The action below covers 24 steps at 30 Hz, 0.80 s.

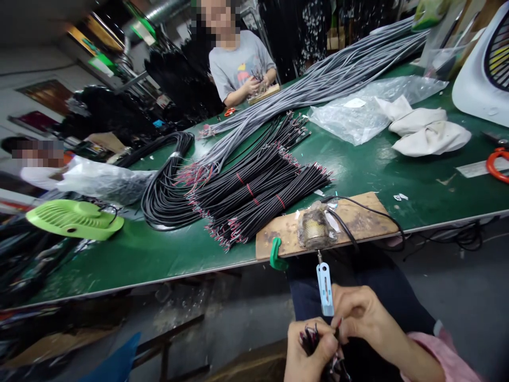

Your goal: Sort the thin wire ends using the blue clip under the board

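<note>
Low in the view, over my lap, my left hand (308,350) is closed round a bunch of short black wires with red stripped ends (310,335). My right hand (360,313) pinches at the top of that bunch and also holds a light blue soldering tool (325,286), whose metal tip points up at the table edge. Just above it a wooden board (358,217) lies on the green table (159,249), carrying a grimy solder holder (315,227) with a black cord.
Bundles of black wires (258,196), a black cable coil (167,185) and long grey cables (318,79) cover the table. Also there: a green fan (75,218), plastic bags (358,114), white cloth (425,130), orange scissors (497,162). A person in grey (238,63) works opposite.
</note>
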Available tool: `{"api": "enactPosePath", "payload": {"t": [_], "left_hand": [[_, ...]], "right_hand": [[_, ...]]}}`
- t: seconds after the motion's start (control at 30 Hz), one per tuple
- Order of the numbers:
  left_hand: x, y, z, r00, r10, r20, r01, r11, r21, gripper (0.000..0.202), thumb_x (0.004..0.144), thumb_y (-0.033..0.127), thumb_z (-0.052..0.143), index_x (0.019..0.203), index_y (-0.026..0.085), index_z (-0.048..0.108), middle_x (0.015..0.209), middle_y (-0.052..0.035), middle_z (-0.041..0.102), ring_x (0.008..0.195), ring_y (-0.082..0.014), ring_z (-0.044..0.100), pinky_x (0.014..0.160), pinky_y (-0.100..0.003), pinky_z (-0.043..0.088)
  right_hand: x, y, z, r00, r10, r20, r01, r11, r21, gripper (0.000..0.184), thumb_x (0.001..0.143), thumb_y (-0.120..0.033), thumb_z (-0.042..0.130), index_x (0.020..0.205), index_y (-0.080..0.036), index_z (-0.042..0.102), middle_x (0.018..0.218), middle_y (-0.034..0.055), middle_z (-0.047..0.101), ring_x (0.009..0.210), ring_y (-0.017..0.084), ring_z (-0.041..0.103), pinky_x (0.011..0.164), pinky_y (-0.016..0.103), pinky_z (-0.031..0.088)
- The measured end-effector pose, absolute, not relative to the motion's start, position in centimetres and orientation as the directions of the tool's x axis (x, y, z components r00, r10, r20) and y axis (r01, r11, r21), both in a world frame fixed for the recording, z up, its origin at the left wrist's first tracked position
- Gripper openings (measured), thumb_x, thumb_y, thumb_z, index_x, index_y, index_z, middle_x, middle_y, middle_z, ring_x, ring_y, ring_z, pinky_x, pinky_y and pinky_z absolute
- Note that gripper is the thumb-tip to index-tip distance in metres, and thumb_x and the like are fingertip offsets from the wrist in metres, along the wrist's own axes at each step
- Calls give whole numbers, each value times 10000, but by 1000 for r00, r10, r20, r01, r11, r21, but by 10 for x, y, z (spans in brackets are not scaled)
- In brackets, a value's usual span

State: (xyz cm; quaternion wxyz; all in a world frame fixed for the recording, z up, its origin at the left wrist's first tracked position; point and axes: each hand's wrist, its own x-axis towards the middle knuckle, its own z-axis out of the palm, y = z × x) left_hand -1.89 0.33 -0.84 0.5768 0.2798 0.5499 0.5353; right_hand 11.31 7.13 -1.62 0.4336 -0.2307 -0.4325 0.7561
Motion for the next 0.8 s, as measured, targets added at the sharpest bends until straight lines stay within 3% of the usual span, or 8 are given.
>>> {"api": "enactPosePath", "payload": {"t": [0.1, 0.2, 0.4, 0.5, 0.57, 0.63, 0.7, 0.8], "left_hand": [[-17, 8, 0, -190, 949, -252, -328, 181, 927, 325, 627, 497, 836, 594, 189, 739, 539, -14, 624, 511, -135, 548, 551, -255, 438], [-15, 15, 11, -238, 954, -180, -286, 108, 952, 249, 608, 446, 865, 602, 217, 768, 561, -8, 635, 534, -125, 544, 581, -245, 440], [-20, 22, 14, -237, 953, -188, -229, 133, 964, 282, 599, 470, 861, 596, 204, 767, 583, -27, 633, 514, -136, 544, 533, -255, 446], [-20, 19, 7, -248, 946, -208, -223, 153, 963, 320, 606, 490, 849, 599, 187, 748, 586, -27, 609, 508, -140, 550, 469, -237, 429], [-18, 15, 0, -253, 935, -249, -261, 182, 948, 334, 631, 481, 838, 595, 170, 723, 576, -14, 588, 454, -112, 521, 416, -214, 401], [-13, 10, -5, -247, 911, -330, -339, 238, 910, 357, 667, 469, 822, 597, 149, 682, 541, 5, 565, 381, -69, 470, 365, -182, 357], [-8, 5, -9, -220, 873, -435, -459, 301, 836, 394, 677, 491, 812, 621, 143, 636, 482, 37, 529, 311, -34, 418, 326, -148, 315], [-4, 1, -10, -147, 845, -513, -607, 333, 722, 439, 650, 547, 807, 668, 154, 613, 448, 66, 512, 252, -17, 387, 288, -126, 296]], "right_hand": [[100, 63, -28, -607, 788, -102, -584, -529, -616, 371, 644, -508, 842, 583, -160, 731, 564, -29, 503, 508, 90, 449, 508, 221, 359], [94, 59, -30, -682, 719, -133, -594, -651, -473, 351, 631, -465, 864, 592, -146, 722, 549, -30, 499, 521, 93, 473, 544, 216, 391], [97, 58, -21, -691, 701, -176, -577, -681, -451, 357, 646, -488, 844, 669, -147, 740, 567, -6, 540, 524, 117, 512, 530, 229, 417], [100, 54, -15, -438, 881, -178, -565, -424, -708, 281, 725, -419, 810, 640, -165, 724, 606, -2, 537, 582, 135, 512, 563, 248, 416], [102, 52, -12, -182, 983, 1, -436, -80, -897, 135, 799, -269, 763, 692, -194, 731, 647, 10, 578, 639, 154, 524, 597, 262, 415], [105, 53, -12, -41, 971, 237, -276, 217, -936, 102, 826, -132, 714, 784, -222, 737, 649, 7, 604, 644, 161, 520, 597, 270, 407], [107, 56, -14, -31, 919, 393, -199, 380, -903, 163, 830, -73, 686, 853, -226, 735, 652, 3, 616, 641, 162, 513, 612, 281, 408], [109, 61, -19, -140, 912, 384, -272, 338, -901, 113, 846, -111, 688, 827, -216, 726, 670, 7, 608, 676, 165, 512, 647, 284, 409]]}}
